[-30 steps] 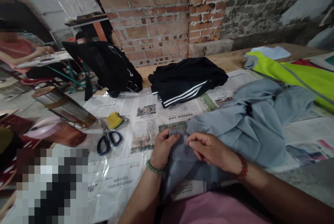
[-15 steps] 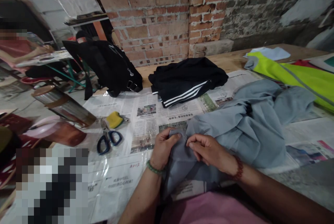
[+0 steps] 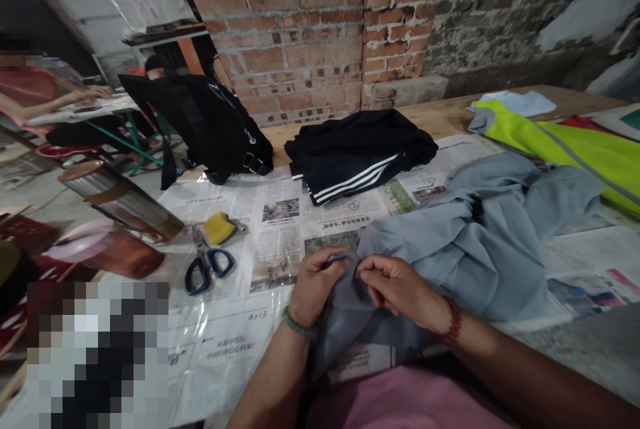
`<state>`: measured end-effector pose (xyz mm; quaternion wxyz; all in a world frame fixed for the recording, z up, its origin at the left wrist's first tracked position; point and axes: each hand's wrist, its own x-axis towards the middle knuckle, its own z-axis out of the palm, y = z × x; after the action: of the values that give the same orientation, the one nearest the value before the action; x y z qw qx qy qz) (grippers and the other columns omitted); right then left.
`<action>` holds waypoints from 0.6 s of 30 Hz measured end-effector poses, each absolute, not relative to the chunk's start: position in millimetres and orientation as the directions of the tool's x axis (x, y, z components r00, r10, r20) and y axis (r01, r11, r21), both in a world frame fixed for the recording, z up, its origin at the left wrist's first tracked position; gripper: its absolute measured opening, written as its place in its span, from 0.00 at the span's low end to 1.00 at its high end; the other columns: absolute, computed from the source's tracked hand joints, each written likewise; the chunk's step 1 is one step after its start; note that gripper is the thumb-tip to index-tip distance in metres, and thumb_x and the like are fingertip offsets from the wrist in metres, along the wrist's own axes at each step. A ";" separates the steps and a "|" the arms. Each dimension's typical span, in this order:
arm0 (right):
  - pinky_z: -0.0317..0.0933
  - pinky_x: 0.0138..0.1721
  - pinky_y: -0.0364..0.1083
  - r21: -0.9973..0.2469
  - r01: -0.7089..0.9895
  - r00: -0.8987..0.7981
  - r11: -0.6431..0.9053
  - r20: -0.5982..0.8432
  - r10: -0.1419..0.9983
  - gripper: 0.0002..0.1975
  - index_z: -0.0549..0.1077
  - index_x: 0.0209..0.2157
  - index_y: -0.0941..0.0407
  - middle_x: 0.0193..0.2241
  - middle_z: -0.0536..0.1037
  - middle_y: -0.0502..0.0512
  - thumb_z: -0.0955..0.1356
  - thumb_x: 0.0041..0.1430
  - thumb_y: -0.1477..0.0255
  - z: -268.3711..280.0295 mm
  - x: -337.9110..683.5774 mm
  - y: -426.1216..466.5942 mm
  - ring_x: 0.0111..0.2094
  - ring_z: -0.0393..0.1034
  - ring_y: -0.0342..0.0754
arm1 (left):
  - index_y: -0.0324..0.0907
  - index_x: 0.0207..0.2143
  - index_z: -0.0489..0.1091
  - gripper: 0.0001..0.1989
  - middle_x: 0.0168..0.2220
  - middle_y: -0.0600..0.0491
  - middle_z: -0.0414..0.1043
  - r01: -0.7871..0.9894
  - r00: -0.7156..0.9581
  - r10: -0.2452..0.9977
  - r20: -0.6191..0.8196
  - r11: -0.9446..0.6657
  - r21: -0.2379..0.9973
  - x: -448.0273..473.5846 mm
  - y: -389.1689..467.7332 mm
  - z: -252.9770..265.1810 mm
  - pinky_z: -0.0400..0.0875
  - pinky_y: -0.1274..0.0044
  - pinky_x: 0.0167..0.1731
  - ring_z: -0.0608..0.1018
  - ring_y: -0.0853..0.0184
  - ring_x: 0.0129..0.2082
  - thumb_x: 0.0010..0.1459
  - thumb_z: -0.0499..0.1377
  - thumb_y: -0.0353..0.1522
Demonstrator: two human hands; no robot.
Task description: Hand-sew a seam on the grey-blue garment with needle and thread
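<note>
Grey fabric, which looks like a garment (image 3: 465, 229), spreads from between my hands out over the papered table to the right. My left hand (image 3: 316, 282), with a green bead bracelet at the wrist, pinches a folded edge of this cloth between thumb and fingers. Just to its right, my right hand (image 3: 397, 285) is closed in a pinch against the fold, a red bead bracelet on its wrist. Whatever lies in its fingertips is too small to make out. Part of the cloth hangs down below both hands toward my lap.
Dark-handled scissors (image 3: 206, 265) lie left of my hands, beside a yellow sponge (image 3: 220, 229). Further left are a metal flask (image 3: 125, 202) and a pinkish cup (image 3: 113, 252). A black bag (image 3: 210, 129), folded black clothing (image 3: 360, 149) and a yellow vest (image 3: 565, 149) lie behind. Another person sits far left.
The cloth edge between my hands has bunched up into a raised, curved fold. My left fingers have curled over it more, while my right hand has shifted only slightly.
</note>
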<state>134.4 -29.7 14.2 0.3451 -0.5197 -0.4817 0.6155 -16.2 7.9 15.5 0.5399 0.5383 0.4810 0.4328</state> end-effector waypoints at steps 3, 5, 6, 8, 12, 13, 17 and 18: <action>0.40 0.08 0.34 -0.943 0.050 -0.230 -0.329 -0.331 0.915 0.07 0.65 0.26 0.57 0.11 0.64 0.40 0.60 0.54 0.69 16.0 132.9 -29.9 0.07 0.47 0.33 | 0.43 0.27 0.77 0.08 0.27 0.53 0.75 0.111 0.211 0.977 0.032 -0.056 0.992 -16.9 8.0 15.7 0.65 0.77 0.33 0.74 0.65 0.30 0.45 0.60 0.26; 0.40 0.07 0.34 -0.940 0.031 -0.233 -0.339 -0.336 0.912 0.07 0.63 0.26 0.57 0.11 0.64 0.40 0.60 0.54 0.69 16.7 132.0 -29.5 0.06 0.47 0.33 | 0.44 0.27 0.77 0.09 0.27 0.53 0.75 0.147 0.249 0.962 0.116 -0.156 0.977 -17.1 7.6 15.8 0.66 0.77 0.32 0.74 0.65 0.30 0.45 0.59 0.25; 0.39 0.07 0.34 -0.940 0.022 -0.233 -0.339 -0.335 0.913 0.07 0.62 0.25 0.56 0.11 0.64 0.40 0.60 0.54 0.70 16.6 131.4 -29.1 0.06 0.47 0.33 | 0.45 0.28 0.77 0.09 0.27 0.53 0.74 0.164 0.268 0.949 0.165 -0.214 0.963 -17.1 7.3 15.8 0.66 0.76 0.32 0.73 0.65 0.29 0.46 0.59 0.25; 0.39 0.07 0.34 -0.945 0.011 -0.230 -0.328 -0.322 0.918 0.07 0.61 0.25 0.56 0.11 0.64 0.40 0.59 0.54 0.69 15.5 130.2 -27.8 0.06 0.47 0.33 | 0.46 0.29 0.77 0.10 0.26 0.52 0.74 0.188 0.306 0.915 0.263 -0.329 0.925 -16.9 6.6 15.3 0.66 0.75 0.32 0.74 0.65 0.29 0.47 0.59 0.25; 0.40 0.08 0.34 -0.952 -0.013 -0.214 -0.307 -0.297 0.931 0.06 0.60 0.27 0.56 0.12 0.64 0.40 0.59 0.55 0.68 10.8 128.6 -25.2 0.07 0.49 0.33 | 0.46 0.33 0.77 0.13 0.29 0.51 0.75 0.178 0.407 0.824 0.393 -0.494 0.851 -16.2 6.8 11.5 0.68 0.75 0.32 0.74 0.65 0.30 0.49 0.57 0.23; 0.41 0.09 0.34 -0.953 -0.019 -0.211 -0.301 -0.291 0.933 0.06 0.59 0.29 0.56 0.13 0.65 0.40 0.59 0.55 0.68 9.9 129.2 -25.0 0.07 0.50 0.33 | 0.46 0.34 0.76 0.13 0.29 0.51 0.76 0.162 0.427 0.797 0.427 -0.532 0.831 -16.1 7.3 10.1 0.69 0.75 0.32 0.75 0.66 0.30 0.50 0.57 0.22; 0.49 0.13 0.36 -0.967 0.081 -0.275 -0.240 -0.253 0.928 0.05 0.58 0.34 0.55 0.21 0.72 0.44 0.58 0.56 0.69 14.1 141.3 -24.2 0.11 0.61 0.36 | 0.45 0.36 0.75 0.15 0.31 0.51 0.76 0.126 0.452 0.718 0.530 -0.639 0.759 -15.5 9.2 6.2 0.70 0.75 0.33 0.75 0.67 0.32 0.52 0.54 0.21; 0.50 0.14 0.37 -0.966 0.162 -0.282 -0.203 -0.243 0.928 0.05 0.59 0.34 0.55 0.22 0.72 0.45 0.58 0.56 0.69 17.3 146.9 -23.1 0.11 0.61 0.37 | 0.44 0.36 0.75 0.15 0.32 0.50 0.75 0.138 0.454 0.714 0.532 -0.647 0.750 -15.4 9.5 5.9 0.70 0.76 0.33 0.75 0.67 0.33 0.52 0.54 0.21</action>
<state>146.9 -23.1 17.3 0.3248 -0.5035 -0.5412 0.5900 -15.4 9.5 5.9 0.3224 0.7895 0.2698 0.4472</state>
